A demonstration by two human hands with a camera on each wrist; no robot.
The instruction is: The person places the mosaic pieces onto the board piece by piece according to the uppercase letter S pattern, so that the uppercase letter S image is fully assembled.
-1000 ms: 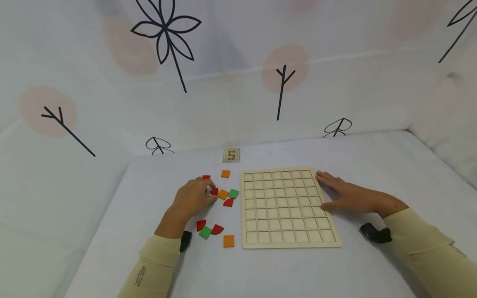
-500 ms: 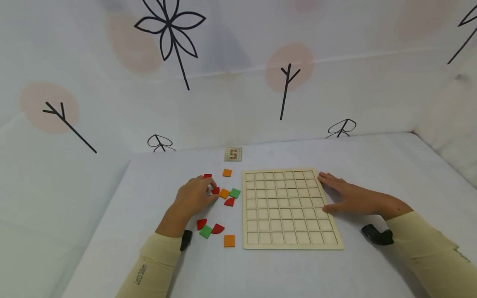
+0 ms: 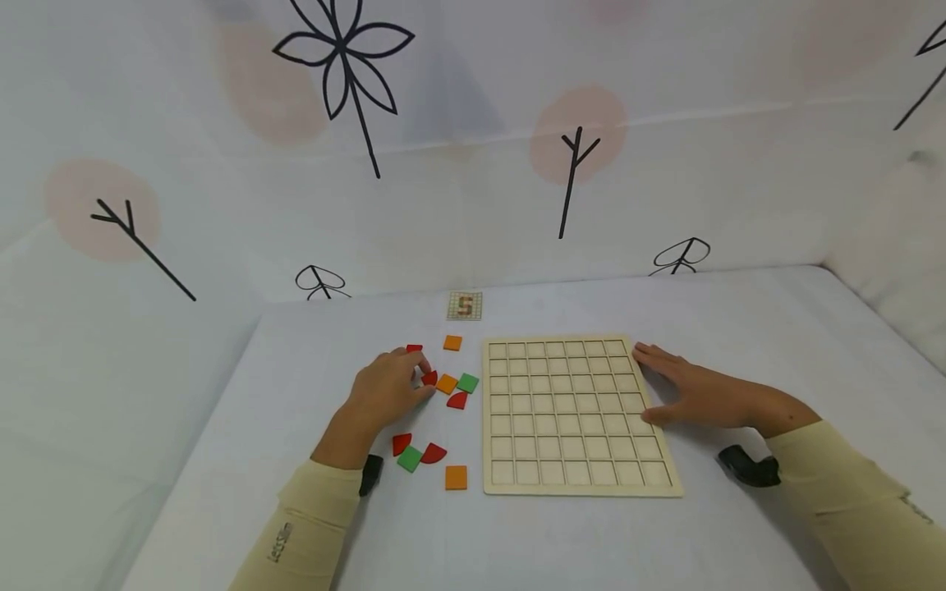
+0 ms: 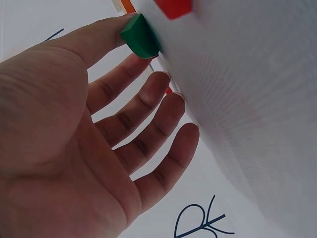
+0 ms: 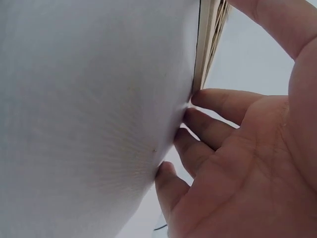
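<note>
In the head view my left hand (image 3: 388,390) rests low over the table among small flat coloured pieces. The left wrist view shows a green piece with a curved edge (image 4: 140,37) between its thumb and index finger, at the table surface; the other fingers are spread and slightly bent. A red quarter-circle piece (image 3: 429,378) lies just beyond the fingertips, beside an orange square (image 3: 447,384). My right hand (image 3: 698,394) lies with extended fingers at the right edge of the wooden grid board (image 3: 557,423), thumb and index finger touching its rim.
A small pattern card (image 3: 464,306) lies behind the pieces. Near the left wrist are red quarter-circles (image 3: 433,453), a green square (image 3: 410,459) and an orange square (image 3: 456,478). A green square (image 3: 467,383) and a red quarter-circle (image 3: 457,400) lie by the board's left edge.
The head view has shifted slightly. Both hands stay in nearly the same places, and the board and loose pieces have not visibly moved on the table.
</note>
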